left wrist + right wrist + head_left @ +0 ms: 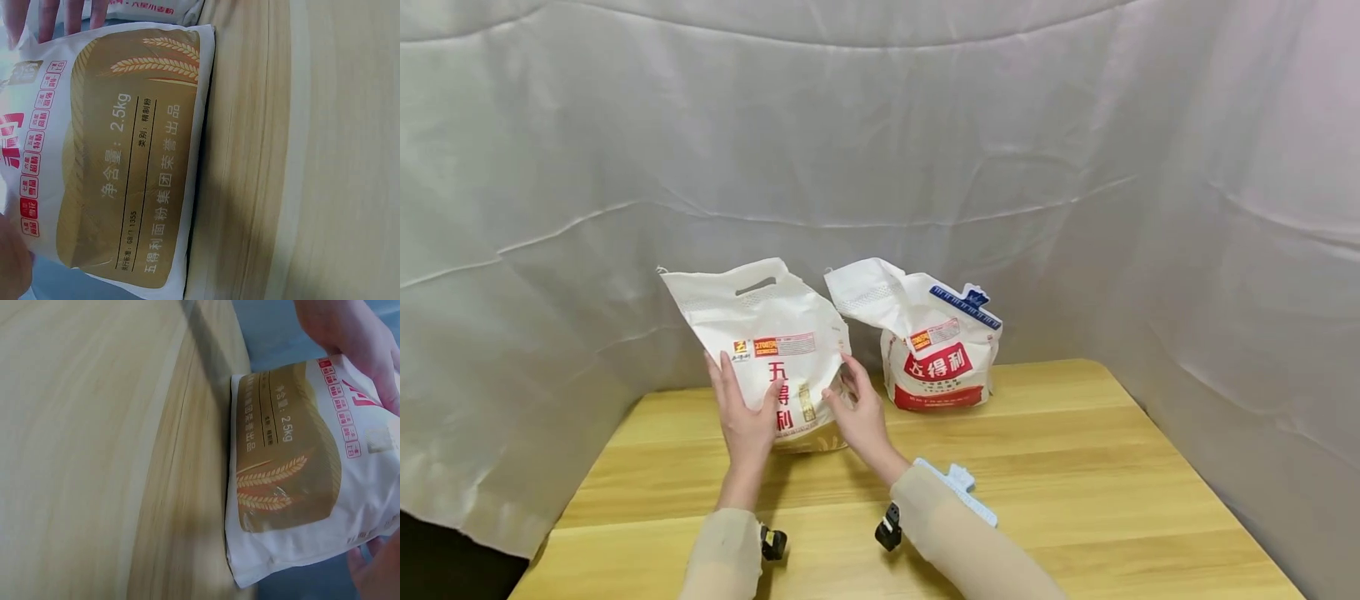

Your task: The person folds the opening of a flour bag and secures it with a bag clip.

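A white flour bag (805, 333) with red lettering, a cut-out handle and a gold lower panel (134, 162) stands in front of me, its top leaning left. My left hand (747, 417) grips its left side, thumb across the front and fingers reaching behind the edge. On the opposite side, my right hand (861, 417) holds the bag's right edge between thumb and fingers. Wheat ears and "2.5kg" show on the gold panel in both wrist views. The bag's back is hidden.
A second flour bag (936, 367) with red labels stands to the right, its folded top held by a dark blue clip (966, 307). A light blue clip (958, 492) lies on the wooden table (1112, 483), partly behind my right sleeve. Grey curtains (880, 133) hang around the table.
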Demonstrator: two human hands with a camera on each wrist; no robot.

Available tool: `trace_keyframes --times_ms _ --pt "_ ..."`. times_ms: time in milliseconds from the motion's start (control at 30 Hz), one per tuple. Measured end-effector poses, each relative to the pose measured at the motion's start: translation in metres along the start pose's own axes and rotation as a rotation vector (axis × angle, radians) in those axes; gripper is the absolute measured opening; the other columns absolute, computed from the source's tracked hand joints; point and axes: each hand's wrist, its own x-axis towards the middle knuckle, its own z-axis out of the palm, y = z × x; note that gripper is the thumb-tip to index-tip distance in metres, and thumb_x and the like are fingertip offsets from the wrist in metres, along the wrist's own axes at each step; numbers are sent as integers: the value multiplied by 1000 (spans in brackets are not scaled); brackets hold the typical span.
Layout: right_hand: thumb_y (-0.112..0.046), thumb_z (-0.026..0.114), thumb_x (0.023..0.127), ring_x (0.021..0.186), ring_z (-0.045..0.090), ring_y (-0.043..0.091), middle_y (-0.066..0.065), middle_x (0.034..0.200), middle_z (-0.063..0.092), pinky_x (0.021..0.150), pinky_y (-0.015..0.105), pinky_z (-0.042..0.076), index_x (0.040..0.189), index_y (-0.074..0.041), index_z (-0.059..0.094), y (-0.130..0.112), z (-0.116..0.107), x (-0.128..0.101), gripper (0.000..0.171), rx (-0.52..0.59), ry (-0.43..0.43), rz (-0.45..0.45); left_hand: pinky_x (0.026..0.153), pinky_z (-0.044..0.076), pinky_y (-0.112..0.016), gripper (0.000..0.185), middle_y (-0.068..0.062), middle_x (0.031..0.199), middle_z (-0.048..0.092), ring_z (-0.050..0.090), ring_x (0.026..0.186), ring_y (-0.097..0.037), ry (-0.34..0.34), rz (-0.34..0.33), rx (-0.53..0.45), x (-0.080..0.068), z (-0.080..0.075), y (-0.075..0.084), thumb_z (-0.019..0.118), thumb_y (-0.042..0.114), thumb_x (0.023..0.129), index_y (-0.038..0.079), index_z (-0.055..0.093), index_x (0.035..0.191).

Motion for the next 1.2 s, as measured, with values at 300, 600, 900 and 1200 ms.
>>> trace_keyframes --times_ms 300,600,900,1200 --pt "-12 72 98 143 48 36 10 162 43 118 51 38 159 -16 40 -8 -9 -7 69 35 -38 -60 121 24 -65 68 -15 172 20 25 152 -44 115 265 65 0 -16 -4 72 23 95 4 46 155" --pt "-13 70 100 144 49 26 2 163 43 119 47 38 159 -16 40 -18 -20 -6 66 48 -11 -164 120 25 -59 58 -20 164 38 38 144 -46 180 515 18 19 -28 19 65 28 96 2 55 148" --pt "-10 70 99 144 49 26 1 163 43 118 48 40 161 -17 38 -31 -31 -1 70 3 19 -262 122 28 -52 62 -16 164 40 41 144 -42 91 608 -12 45 -29 50 64 29 98 -1 50 150" --pt "-8 69 99 142 50 39 9 164 42 117 51 40 161 -6 35 -43 -42 15 70 -3 -1 -323 120 32 -51 61 -17 157 49 47 141 -40 46 773 -29 77 -25 76 68 23 93 0 54 148"
